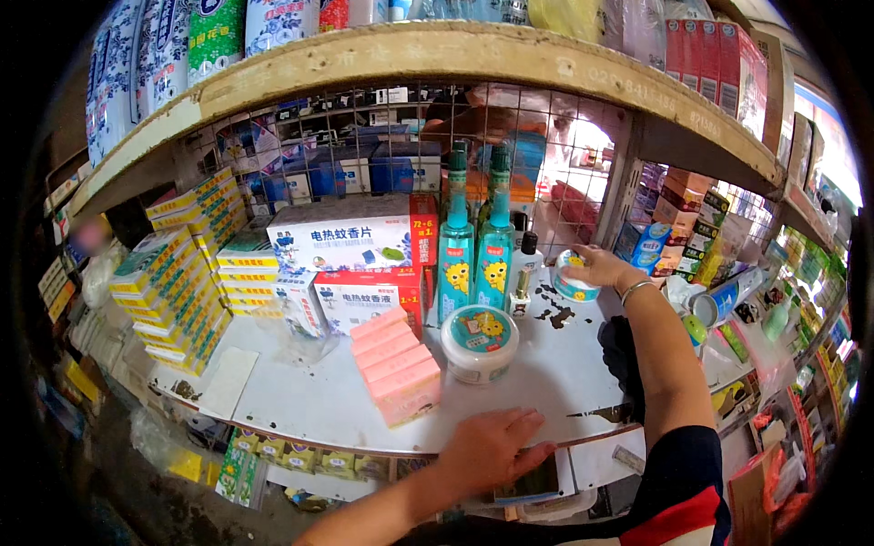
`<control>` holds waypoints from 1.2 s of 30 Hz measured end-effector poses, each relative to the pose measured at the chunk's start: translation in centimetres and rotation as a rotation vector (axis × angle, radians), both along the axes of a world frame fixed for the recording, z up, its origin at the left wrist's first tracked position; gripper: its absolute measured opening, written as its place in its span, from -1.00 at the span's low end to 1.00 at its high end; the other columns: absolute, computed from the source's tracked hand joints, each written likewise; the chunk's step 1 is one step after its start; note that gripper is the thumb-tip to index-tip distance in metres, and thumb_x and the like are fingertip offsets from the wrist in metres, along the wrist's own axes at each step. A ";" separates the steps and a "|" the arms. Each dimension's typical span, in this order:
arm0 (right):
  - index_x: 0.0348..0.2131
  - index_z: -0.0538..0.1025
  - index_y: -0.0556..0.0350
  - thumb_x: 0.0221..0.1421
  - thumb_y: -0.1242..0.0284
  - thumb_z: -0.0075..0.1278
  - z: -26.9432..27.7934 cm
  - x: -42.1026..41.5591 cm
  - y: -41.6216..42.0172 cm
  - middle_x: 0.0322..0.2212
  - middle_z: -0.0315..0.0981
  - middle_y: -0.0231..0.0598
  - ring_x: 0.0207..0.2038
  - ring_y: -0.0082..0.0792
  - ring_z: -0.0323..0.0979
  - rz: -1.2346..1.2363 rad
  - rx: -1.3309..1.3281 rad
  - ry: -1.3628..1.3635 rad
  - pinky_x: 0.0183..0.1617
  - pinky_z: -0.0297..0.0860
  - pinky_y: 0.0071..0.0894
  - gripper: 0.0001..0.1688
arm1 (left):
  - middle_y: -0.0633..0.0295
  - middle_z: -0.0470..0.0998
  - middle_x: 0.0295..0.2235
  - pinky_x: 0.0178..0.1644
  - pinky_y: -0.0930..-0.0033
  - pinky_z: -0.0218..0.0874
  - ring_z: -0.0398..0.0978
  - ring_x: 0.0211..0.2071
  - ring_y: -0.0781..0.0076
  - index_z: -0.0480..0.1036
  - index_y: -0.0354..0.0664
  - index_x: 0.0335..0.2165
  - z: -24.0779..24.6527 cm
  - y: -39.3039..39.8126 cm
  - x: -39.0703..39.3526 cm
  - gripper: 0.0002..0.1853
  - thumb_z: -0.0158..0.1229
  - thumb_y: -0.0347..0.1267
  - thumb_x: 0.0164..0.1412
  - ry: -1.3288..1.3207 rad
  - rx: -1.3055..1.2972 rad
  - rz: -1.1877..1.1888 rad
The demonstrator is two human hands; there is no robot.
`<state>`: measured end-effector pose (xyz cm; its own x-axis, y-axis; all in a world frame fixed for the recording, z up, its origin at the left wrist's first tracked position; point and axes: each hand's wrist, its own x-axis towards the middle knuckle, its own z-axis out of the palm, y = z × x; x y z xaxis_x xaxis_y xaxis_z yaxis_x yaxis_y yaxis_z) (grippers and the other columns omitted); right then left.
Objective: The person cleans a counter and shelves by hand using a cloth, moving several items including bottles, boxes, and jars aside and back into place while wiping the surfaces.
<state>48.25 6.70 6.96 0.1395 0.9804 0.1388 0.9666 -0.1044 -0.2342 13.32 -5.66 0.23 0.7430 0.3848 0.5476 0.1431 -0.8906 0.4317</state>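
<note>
My right hand (597, 268) is stretched to the back right of the white shelf, its fingers on a small white-and-teal round tub (575, 276). Near the shelf's front edge my left hand (497, 437) has its fingers apart and holds nothing. Ahead of it sits a larger white tub with a teal lid (479, 343). Pink boxes (396, 368) lie in a slanted row left of that tub. Two teal spray bottles (455, 263) with cartoon labels stand behind it, beside a small nail-polish-like bottle (520, 293).
Stacked yellow-and-green boxes (174, 300) stand at left, with mosquito-repellent boxes (351, 235) beside them. A wire grid (570, 170) backs the shelf. Overhead runs an upper shelf edge (410, 51) bearing packages. A black cloth-like item (623, 362) lies by my right forearm; cans and cartons crowd the right.
</note>
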 end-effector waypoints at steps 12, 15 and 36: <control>-0.07 0.39 0.13 -0.06 0.09 0.03 3.3 -4.2 -18.7 -0.16 0.38 0.01 -0.12 -0.02 0.36 0.061 0.221 -0.103 -0.06 0.29 -0.21 -0.36 | 0.01 0.50 -0.23 -0.21 0.24 0.34 0.50 -0.26 0.14 0.42 -0.27 -0.21 7.9 -0.1 -3.7 -0.57 0.25 -0.31 -0.11 -0.158 0.257 0.280; -0.07 0.38 0.14 -0.12 0.07 0.08 0.6 -4.7 -22.7 -0.10 0.33 0.02 -0.10 0.02 0.34 0.050 0.231 -0.099 -0.04 0.28 -0.20 -0.30 | 0.02 0.49 -0.22 -0.21 0.22 0.33 0.49 -0.28 0.10 0.39 -0.28 -0.16 12.1 3.3 -3.8 -0.49 0.24 -0.23 -0.10 -0.001 0.275 0.396; -0.16 0.46 0.04 -0.15 0.19 0.08 -4.5 -5.1 -24.0 -0.18 0.40 -0.04 -0.15 -0.09 0.38 -0.027 0.563 -0.137 -0.12 0.31 -0.18 -0.47 | -0.15 0.47 -0.30 -0.18 0.20 0.29 0.46 -0.25 0.00 0.23 -0.46 -0.12 11.6 7.4 3.9 -0.11 0.20 0.04 -0.31 0.889 -0.006 0.510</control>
